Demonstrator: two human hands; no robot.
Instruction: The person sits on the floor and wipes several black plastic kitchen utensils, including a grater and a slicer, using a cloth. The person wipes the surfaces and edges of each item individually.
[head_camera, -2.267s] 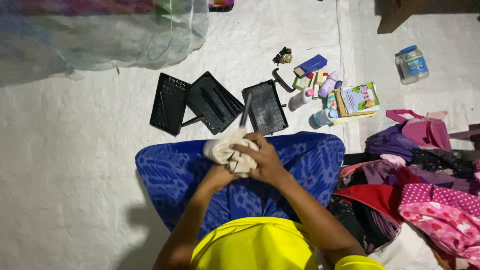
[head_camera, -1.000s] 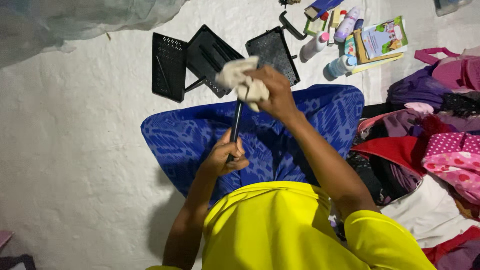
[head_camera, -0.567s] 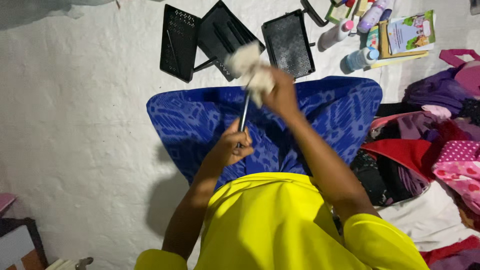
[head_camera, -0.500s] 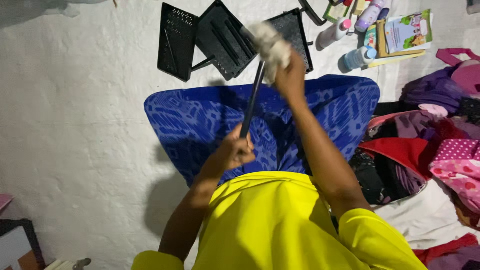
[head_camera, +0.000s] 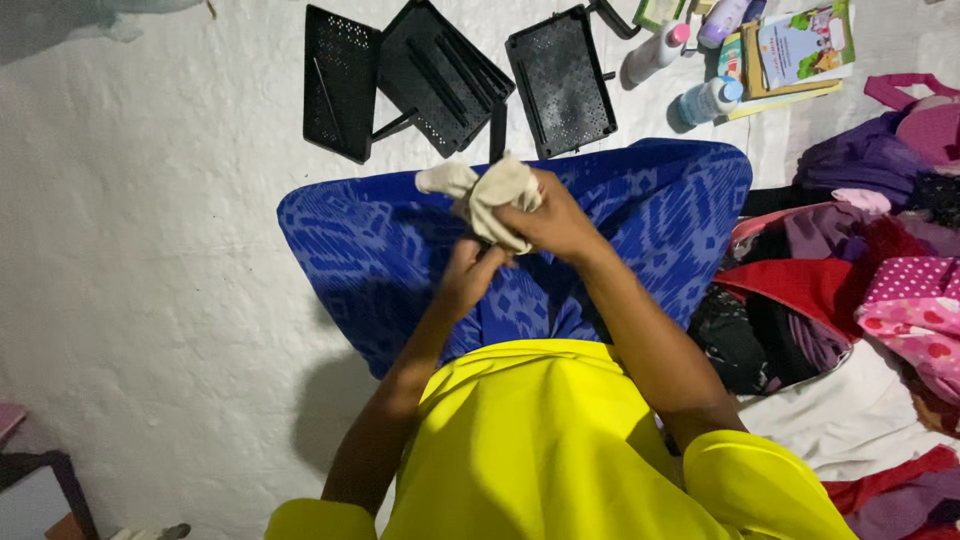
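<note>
Both hands meet over the lap, wiping a black rod with a pale cloth.

Right hand (head_camera: 555, 218) clenches the cream cloth (head_camera: 495, 195) around the black rod (head_camera: 497, 130), whose tip pokes out toward the black perforated trays (head_camera: 560, 80); left hand (head_camera: 470, 275) grips the rod's lower end just beneath. White floor (head_camera: 140, 270) lies open to the left, while heaped clothes (head_camera: 860, 270) crowd the right edge.

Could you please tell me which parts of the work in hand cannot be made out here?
- Black rod: head view, only its top end shows; the cream cloth covers the rest.
- Left hand: its fingertips are hidden under the cloth.
- Right hand: its palm side faces away.
</note>
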